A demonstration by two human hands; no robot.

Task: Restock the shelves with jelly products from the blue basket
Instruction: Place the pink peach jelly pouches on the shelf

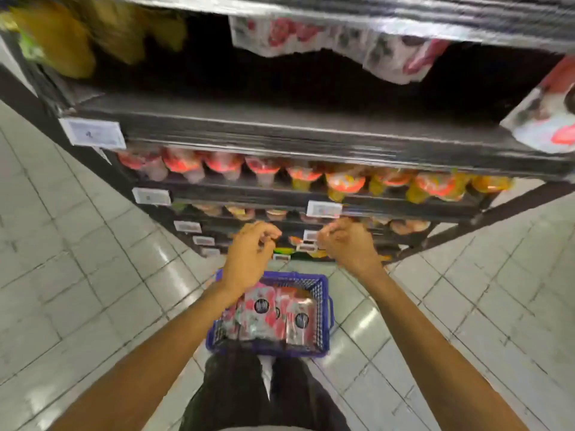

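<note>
The blue basket (324, 309) sits on the tiled floor (77, 259) just in front of the person's dark trousers (245, 396), and its far rim stops a little short of the foot of the shelves (311, 141). Pink-and-white jelly packets (270, 309) lie stacked in it, filling it to about rim height. Both hands hang above the far end of the basket, level with the lower shelf edges and apart from each other. The left hand (249, 255) has loosely curled fingers and holds nothing that shows. The right hand (347, 242) is curled tighter with its back to the camera, so I cannot tell whether it holds anything. Rows of red-lidded jelly cups (342, 181) line the lower shelves right up to their front lips, where white price tags (323, 208) stick out. Above them a deep, dark bay opens between yellow bags (56, 42) on the left and a tilted packet (547, 119) at the right edge. More packets (342, 38) droop over the top shelf's lip. Floor runs open on both sides of the basket.
</note>
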